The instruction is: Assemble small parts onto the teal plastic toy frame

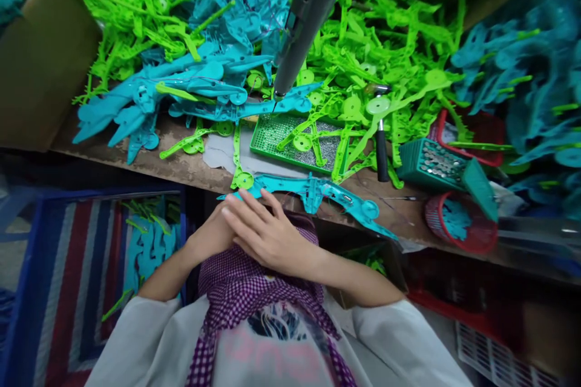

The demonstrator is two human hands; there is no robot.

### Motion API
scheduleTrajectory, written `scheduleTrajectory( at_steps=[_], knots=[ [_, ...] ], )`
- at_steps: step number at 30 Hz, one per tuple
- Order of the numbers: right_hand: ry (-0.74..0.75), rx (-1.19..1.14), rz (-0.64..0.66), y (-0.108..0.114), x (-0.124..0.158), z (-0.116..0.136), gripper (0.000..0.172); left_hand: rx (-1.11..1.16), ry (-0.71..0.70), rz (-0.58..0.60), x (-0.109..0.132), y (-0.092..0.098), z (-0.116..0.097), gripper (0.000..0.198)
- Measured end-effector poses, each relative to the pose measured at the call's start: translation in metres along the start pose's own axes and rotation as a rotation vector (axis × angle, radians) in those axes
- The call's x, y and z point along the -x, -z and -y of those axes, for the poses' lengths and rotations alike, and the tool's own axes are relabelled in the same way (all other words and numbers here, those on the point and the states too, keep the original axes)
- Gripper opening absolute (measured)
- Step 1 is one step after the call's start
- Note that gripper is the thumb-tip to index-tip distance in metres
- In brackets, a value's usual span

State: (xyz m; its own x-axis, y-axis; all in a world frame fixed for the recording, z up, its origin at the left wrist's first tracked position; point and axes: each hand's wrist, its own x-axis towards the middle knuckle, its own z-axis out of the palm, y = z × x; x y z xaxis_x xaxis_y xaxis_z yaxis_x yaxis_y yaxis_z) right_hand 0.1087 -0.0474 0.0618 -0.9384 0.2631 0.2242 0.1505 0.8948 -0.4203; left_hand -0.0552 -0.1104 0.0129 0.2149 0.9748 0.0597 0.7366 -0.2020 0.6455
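My hands rest together at the table's front edge, above the purple checked apron (227,278). My right hand (270,236) lies across the other with its fingers stretched out, holding nothing. Beneath it, my left hand (211,233) shows its back and wrist; its fingers are mostly hidden. Just beyond my fingertips is a long blue plastic part (333,190), lying along the table edge. A lime-green plastic part (244,180) with a round end lies beside it. Farther back, another blue plastic part (231,110) lies under the tip of a hanging grey power screwdriver (304,18).
A green tray (267,144) holds small metal pieces under green parts. A hammer (381,145) lies right of it. A teal box (411,160) and a red basket (438,233) stand at the right. Heaped parts fill the back; a blue-rimmed bin (31,266) stands low left.
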Motion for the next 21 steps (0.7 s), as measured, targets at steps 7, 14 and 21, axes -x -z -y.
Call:
scheduleTrajectory(
  at_steps=[7,14,21],
  knots=[
    [-0.481,-0.057,0.248,-0.019,0.008,-0.026,0.040,0.048,-0.032,-0.044,0.002,0.013,-0.001,0.018],
    [-0.236,-0.342,0.314,0.015,0.005,-0.044,0.031,0.098,-0.040,-0.107,-0.002,0.019,0.000,0.017],
    [-0.399,-0.576,0.365,0.003,0.003,-0.050,0.021,-0.166,-0.093,0.161,-0.001,0.015,-0.004,0.018]
  ],
)
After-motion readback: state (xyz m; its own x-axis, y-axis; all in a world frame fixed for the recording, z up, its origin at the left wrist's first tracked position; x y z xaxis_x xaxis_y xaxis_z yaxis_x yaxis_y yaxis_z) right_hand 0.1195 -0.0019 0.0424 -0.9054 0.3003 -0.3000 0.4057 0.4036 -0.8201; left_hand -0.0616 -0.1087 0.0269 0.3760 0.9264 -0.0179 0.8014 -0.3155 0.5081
